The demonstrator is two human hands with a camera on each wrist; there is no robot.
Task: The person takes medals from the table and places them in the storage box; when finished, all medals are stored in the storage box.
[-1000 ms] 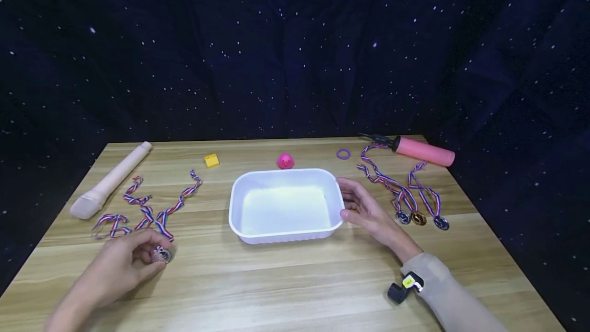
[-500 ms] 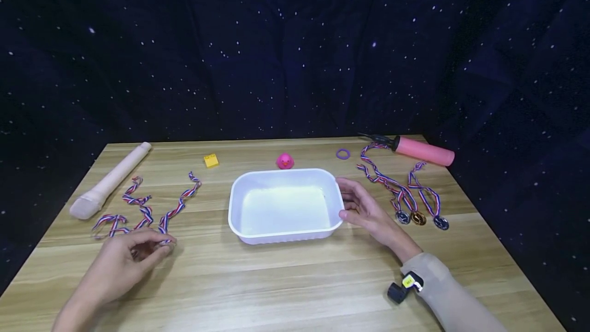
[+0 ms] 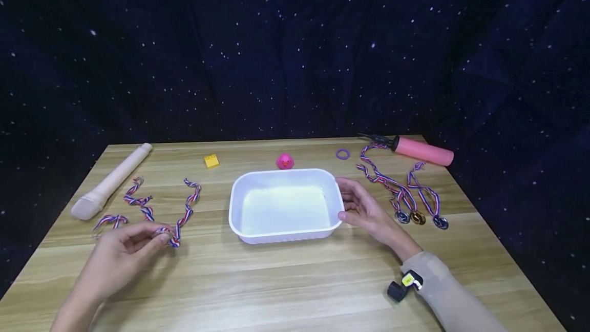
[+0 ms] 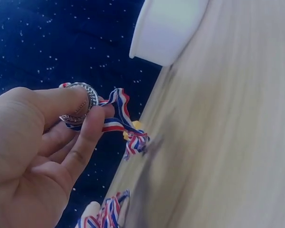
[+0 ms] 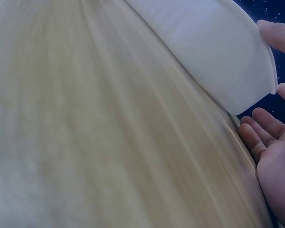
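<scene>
one medal [image 4: 92, 96], pinched by the left hand [image 3: 121, 259] toward the worktop's [image 3: 276, 291] left edge, could drag neighbouring ribbons [image 3: 137, 202] if its dangling ribbon [image 3: 189, 203] snags them, while the right hand [image 3: 367, 213], fingers relaxed, touches the white tray [image 3: 286, 238].

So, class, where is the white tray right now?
In the head view, the white tray sits near the middle of the table, just in front of the pink duck, with the right hand at its right end.
</scene>
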